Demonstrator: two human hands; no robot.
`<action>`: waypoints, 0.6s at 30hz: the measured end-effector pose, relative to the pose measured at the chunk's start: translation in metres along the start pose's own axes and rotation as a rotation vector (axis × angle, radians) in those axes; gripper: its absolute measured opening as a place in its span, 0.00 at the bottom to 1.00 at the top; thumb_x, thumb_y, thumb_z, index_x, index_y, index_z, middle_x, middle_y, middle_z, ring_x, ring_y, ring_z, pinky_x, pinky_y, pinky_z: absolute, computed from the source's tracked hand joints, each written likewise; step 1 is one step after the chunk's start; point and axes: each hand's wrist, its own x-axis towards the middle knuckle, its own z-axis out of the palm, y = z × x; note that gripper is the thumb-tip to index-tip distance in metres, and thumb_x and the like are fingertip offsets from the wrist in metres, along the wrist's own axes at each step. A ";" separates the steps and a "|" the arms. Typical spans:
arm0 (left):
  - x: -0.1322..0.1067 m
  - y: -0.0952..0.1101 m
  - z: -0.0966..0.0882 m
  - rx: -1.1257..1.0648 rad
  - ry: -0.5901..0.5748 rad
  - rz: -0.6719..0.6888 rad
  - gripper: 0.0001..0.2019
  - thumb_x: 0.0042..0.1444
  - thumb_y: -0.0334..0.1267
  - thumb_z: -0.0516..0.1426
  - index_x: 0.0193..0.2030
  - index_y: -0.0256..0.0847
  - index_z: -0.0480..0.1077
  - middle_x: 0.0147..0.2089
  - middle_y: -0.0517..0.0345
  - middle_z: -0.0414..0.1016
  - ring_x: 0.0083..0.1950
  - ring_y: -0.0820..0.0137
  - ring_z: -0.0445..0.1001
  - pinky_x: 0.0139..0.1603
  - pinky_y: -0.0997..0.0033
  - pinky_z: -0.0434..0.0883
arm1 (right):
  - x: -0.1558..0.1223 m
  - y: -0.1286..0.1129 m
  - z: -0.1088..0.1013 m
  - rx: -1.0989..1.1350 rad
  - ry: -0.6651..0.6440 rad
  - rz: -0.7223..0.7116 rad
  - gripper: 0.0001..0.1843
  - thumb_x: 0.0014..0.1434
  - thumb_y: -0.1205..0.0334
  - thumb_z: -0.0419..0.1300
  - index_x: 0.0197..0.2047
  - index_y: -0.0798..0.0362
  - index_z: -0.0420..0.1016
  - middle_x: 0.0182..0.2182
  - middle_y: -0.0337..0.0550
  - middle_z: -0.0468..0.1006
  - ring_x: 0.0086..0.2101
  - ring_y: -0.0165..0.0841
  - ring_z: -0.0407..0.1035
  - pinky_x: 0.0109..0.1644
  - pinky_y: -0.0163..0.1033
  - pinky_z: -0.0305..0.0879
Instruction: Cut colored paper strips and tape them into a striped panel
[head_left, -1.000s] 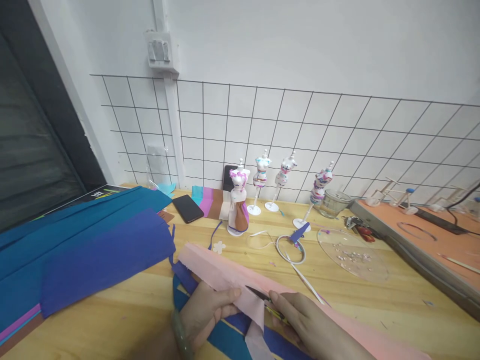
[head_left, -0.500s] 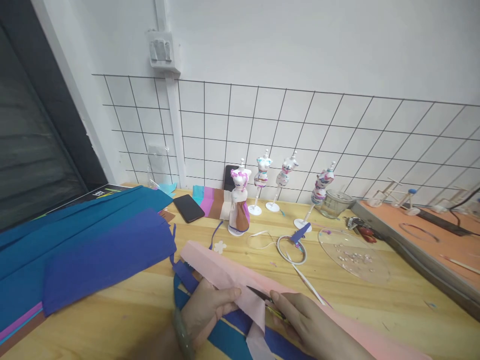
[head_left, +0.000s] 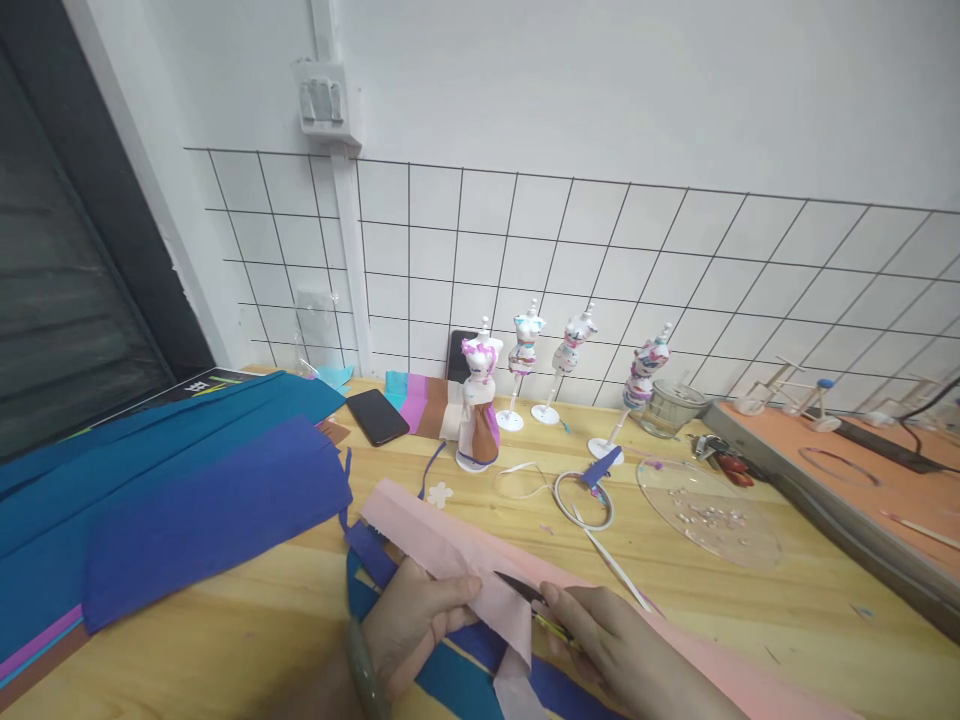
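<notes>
A long pink crepe paper strip (head_left: pixel 420 530) lies slantwise across the front of the table. My left hand (head_left: pixel 420 610) pinches its lower edge between thumb and fingers. In my right hand (head_left: pixel 600 630) is a pair of scissors (head_left: pixel 521 588), its dark blades against the pink paper just right of my left thumb. A narrow cut piece of pink paper (head_left: pixel 517 685) hangs below the blades. Under my hands lie a blue paper strip (head_left: pixel 480 640) and a teal paper strip (head_left: pixel 457 680). My right fingers partly hide the scissor handles.
Folded teal paper (head_left: pixel 187 440) and blue paper (head_left: pixel 225 530) cover the left side. A black phone (head_left: pixel 377 417), several small mannequins (head_left: pixel 480 380), a tape ring (head_left: pixel 583 500), a clear plate with beads (head_left: pixel 709 515) and a glass jar (head_left: pixel 670 410) stand or lie behind my hands.
Almost nothing differs. Both hands, the scissors and the pink paper keep nearly the same place, with only a slight shift at the cut.
</notes>
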 end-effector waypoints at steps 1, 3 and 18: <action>0.000 0.000 0.000 -0.001 -0.002 0.000 0.21 0.47 0.29 0.64 0.50 0.36 0.71 0.52 0.44 0.76 0.48 0.55 0.76 0.53 0.53 0.70 | 0.000 0.001 0.000 -0.009 0.005 -0.002 0.24 0.59 0.39 0.49 0.33 0.52 0.71 0.24 0.40 0.66 0.25 0.32 0.54 0.32 0.37 0.53; 0.001 0.000 -0.001 -0.002 -0.008 -0.005 0.18 0.47 0.29 0.64 0.47 0.35 0.73 0.54 0.44 0.74 0.50 0.55 0.76 0.54 0.53 0.70 | -0.001 0.001 -0.001 -0.014 0.002 0.007 0.23 0.58 0.40 0.50 0.34 0.52 0.72 0.25 0.40 0.67 0.26 0.32 0.55 0.33 0.37 0.54; 0.003 -0.001 -0.003 -0.007 0.005 -0.006 0.17 0.46 0.29 0.64 0.45 0.35 0.74 0.55 0.43 0.73 0.53 0.53 0.73 0.52 0.53 0.72 | 0.006 -0.017 -0.001 0.180 -0.006 0.181 0.32 0.61 0.35 0.41 0.20 0.52 0.62 0.18 0.35 0.57 0.22 0.29 0.50 0.28 0.35 0.54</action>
